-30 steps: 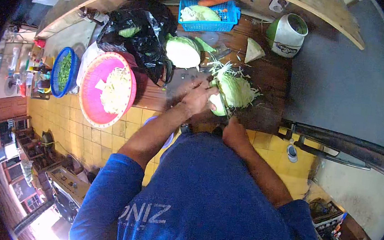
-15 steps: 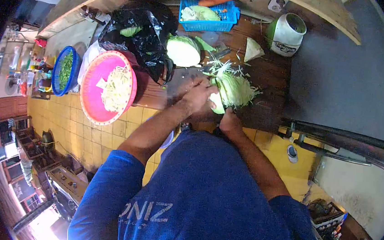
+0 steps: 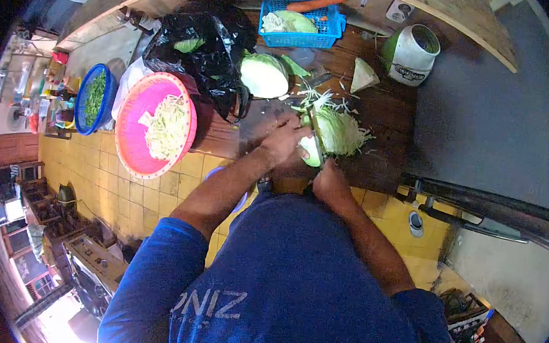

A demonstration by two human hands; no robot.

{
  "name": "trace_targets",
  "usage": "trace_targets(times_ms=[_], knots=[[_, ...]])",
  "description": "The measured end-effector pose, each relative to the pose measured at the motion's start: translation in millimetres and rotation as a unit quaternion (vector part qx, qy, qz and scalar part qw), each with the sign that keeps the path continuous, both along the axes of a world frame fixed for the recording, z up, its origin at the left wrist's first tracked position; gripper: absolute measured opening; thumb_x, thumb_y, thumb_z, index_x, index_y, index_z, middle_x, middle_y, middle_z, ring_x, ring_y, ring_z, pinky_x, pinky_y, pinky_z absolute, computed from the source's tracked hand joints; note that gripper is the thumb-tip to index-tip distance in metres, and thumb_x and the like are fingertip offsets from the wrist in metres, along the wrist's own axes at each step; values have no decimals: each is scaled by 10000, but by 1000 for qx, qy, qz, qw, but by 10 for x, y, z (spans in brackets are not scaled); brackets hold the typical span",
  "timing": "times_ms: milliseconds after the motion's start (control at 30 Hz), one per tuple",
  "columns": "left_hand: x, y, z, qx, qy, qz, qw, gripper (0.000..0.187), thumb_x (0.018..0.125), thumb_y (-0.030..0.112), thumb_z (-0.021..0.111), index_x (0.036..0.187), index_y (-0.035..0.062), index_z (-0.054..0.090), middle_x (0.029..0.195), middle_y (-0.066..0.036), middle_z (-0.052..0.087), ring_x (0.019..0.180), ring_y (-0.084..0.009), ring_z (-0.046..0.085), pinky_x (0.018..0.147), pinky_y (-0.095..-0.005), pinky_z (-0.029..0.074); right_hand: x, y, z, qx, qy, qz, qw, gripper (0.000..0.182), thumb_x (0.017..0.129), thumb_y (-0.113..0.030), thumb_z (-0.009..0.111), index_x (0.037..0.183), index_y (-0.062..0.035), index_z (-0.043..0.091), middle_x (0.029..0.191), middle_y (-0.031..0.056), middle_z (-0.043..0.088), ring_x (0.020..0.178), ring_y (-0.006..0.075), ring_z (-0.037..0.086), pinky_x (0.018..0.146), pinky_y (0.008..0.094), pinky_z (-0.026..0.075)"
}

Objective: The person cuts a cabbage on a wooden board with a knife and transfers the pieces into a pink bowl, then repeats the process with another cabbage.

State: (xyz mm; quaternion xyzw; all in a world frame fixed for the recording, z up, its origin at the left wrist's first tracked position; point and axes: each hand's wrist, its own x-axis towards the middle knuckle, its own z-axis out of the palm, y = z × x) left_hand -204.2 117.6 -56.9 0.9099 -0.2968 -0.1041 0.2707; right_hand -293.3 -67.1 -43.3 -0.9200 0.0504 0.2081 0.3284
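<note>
1. The uncut cabbage piece (image 3: 311,153) lies on the wooden desk (image 3: 391,139), to the right of the cabbage half (image 3: 264,79) and nearer the body.
2. The left hand (image 3: 282,139) has its fingers bent over the left side of the uncut cabbage piece, part-way curled, with the thumb low on the side toward the body.
3. The right hand (image 3: 332,182) has its fingers wrapped closely round the handle end of a knife (image 3: 316,131); the handle itself is hidden. The blade runs away from the body, between the uncut cabbage piece and the sliced cabbage (image 3: 341,137), which lies farther right of the cabbage half.
4. The uncut cabbage piece looks fairly light, firm and dense, probably slick on its cut face, with leaf edges that could slide apart. The rounded side away from the blade seems the best hold, fingertips tucked back.
5. The sliced cabbage should be limp and loose; it would be best scooped from beneath with both hands.
6. Compared with half a second ago, the blade shows plainly along the cut, where it was hard to make out, and the right hand sits slightly nearer the body. The left hand keeps its hold, and the cabbage half stays beside the black plastic bag (image 3: 223,52).
</note>
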Motion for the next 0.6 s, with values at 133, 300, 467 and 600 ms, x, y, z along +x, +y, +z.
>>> trace_targets(times_ms=[133,300,467,600], knots=[[-8,-17,-95,1,1,7,1000,561,626,297,811,1111,148,572,1118,-174,505,1118,-373,470,959,-454,396,11,12,35,23,-21,20,999,271,809,-101,488,1009,75,438,857,348,597,816,516,593,745,579,470],[0,-5,56,-23,9,-10,1000,555,623,304,812,1100,153,572,1064,-157,510,1101,-374,473,962,-434,395,92,16,222,24,41,47,998,292,810,-85,484,1032,96,424,883,354,603,846,502,604,768,561,479],[-9,21,-159,-33,-27,-11,999,529,629,295,808,1086,158,579,1042,-136,522,1106,-352,465,962,-468,363,-43,-45,-68,-45,84,38,995,320,819,-78,475,1066,118,425,888,353,608,862,486,616,766,541,489],[43,35,-11,-32,-23,-28,999,521,636,322,802,1069,131,584,1119,-180,500,1115,-389,454,961,-477,366,189,-16,-423,-22,74,27,997,321,814,-144,508,1012,105,472,907,325,611,880,496,600,813,536,478]])
